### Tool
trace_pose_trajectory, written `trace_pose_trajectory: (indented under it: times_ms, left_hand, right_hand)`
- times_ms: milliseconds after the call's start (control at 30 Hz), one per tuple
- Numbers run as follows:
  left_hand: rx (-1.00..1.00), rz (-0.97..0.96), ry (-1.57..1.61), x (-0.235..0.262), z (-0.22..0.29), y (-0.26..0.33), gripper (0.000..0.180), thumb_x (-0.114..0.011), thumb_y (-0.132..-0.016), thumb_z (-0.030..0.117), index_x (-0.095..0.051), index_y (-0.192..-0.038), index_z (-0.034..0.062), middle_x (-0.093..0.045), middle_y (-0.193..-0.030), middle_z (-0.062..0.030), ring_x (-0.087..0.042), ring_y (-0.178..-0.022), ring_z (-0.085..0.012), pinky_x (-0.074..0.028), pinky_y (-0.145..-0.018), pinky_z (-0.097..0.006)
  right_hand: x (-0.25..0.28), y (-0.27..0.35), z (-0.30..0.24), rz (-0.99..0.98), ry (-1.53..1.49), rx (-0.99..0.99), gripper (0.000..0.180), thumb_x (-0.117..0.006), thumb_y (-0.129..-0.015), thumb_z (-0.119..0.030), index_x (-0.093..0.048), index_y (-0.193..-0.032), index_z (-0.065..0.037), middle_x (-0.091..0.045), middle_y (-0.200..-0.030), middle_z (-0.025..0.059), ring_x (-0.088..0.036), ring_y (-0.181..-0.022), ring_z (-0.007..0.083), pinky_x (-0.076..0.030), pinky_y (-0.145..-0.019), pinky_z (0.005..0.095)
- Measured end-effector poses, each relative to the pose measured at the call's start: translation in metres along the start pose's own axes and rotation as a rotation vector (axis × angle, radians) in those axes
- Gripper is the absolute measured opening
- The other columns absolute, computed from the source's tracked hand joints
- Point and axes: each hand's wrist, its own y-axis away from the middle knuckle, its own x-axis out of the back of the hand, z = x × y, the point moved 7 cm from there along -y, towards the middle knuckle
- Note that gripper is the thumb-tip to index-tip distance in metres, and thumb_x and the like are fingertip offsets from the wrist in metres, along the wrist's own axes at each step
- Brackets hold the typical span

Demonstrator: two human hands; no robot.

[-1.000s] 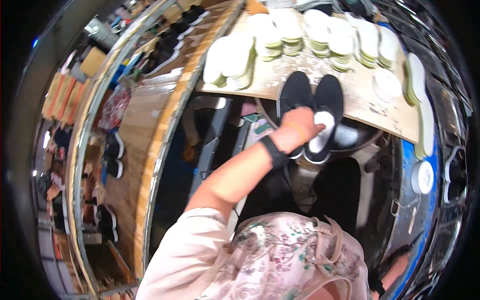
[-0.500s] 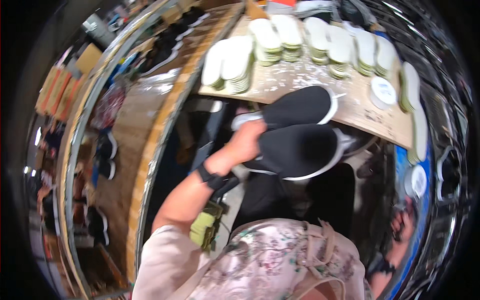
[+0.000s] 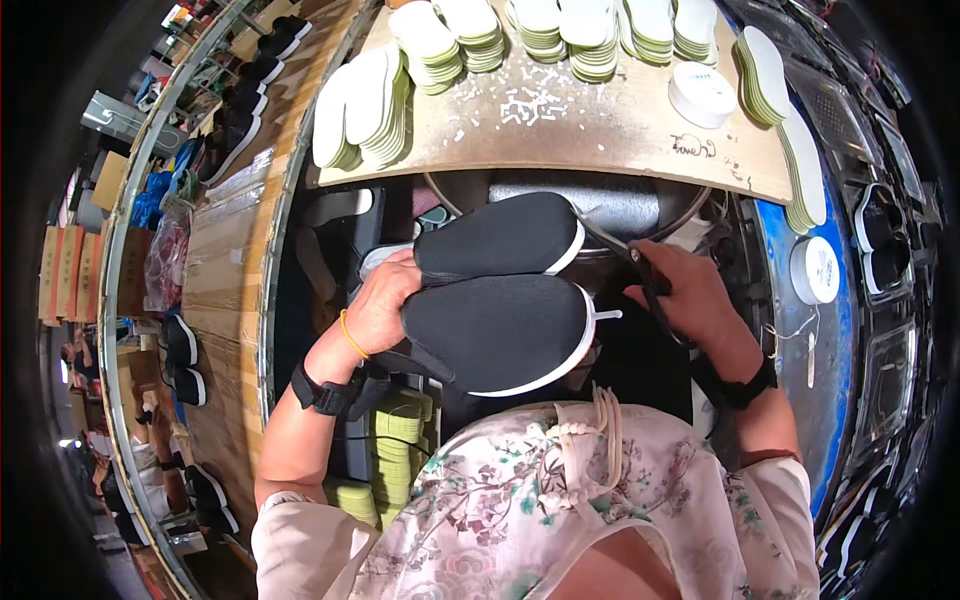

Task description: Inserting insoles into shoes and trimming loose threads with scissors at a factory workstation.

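While the left hand (image 3: 378,305) grips 2 black slip-on shoes (image 3: 500,300) at chest height below the wooden board (image 3: 560,130), the right hand (image 3: 690,300) closes its fingers around dark scissors (image 3: 640,270) beside them.

We see the left hand (image 3: 380,305) closed on two shoes (image 3: 500,300) lying one above the other, just left of the right hand (image 3: 690,300), which grips scissors (image 3: 640,270) beside the shoes' toe ends. Beyond both hands lies a board (image 3: 600,130) — stacks of insoles (image 3: 440,35) stand along its far edge, more insoles (image 3: 360,110) at its left end, a round tub (image 3: 702,93) to the right. Right of the right hand sits a second round tub (image 3: 815,270). Left of the left hand runs a long bench (image 3: 225,260) — shoes (image 3: 182,355) rest on it.
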Motion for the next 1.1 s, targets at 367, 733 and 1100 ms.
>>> trace_pose_trajectory:
  times_ms: [367,733,1100]
  left_hand:
    - [0.071,0.074,-0.079,-0.019,-0.026,-0.020,0.014,-0.064,-0.065,0.008,-0.059,-0.074,-0.0015,-0.059,-0.078,-0.0188,-0.057,-0.081,-0.0382,-0.046,-0.069,-0.037]
    - [0.679,0.214,1.107,-0.063,-0.075,0.014,0.041,-0.058,-0.086,0.017,-0.047,-0.122,0.0016,-0.057,-0.113,-0.0130,-0.058,-0.098,-0.0182,-0.048,-0.083,-0.031]
    - [0.206,0.566,1.727,-0.054,-0.018,-0.003,0.043,-0.059,-0.086,0.023,-0.048,-0.122,0.0020,-0.058,-0.113,-0.0122,-0.058,-0.100,-0.0196,-0.048,-0.084,-0.033]
  right_hand:
    - [-0.002,0.034,0.006,-0.095,-0.198,-0.119,0.058,-0.076,-0.064,-0.030,-0.053,-0.113,-0.009,-0.060,-0.085,0.0136,-0.059,-0.078,0.0333,-0.047,-0.067,0.0376]
    - [-0.040,0.043,0.020,-0.321,-0.103,-0.332,0.052,-0.072,-0.066,-0.035,-0.056,-0.107,-0.008,-0.061,-0.090,0.0121,-0.059,-0.079,0.0321,-0.047,-0.066,0.0400]
    - [-0.059,-0.001,-0.045,-0.138,0.112,-0.015,0.056,-0.076,-0.062,-0.030,-0.054,-0.108,-0.008,-0.059,-0.084,0.0118,-0.058,-0.071,0.0331,-0.047,-0.062,0.0393]
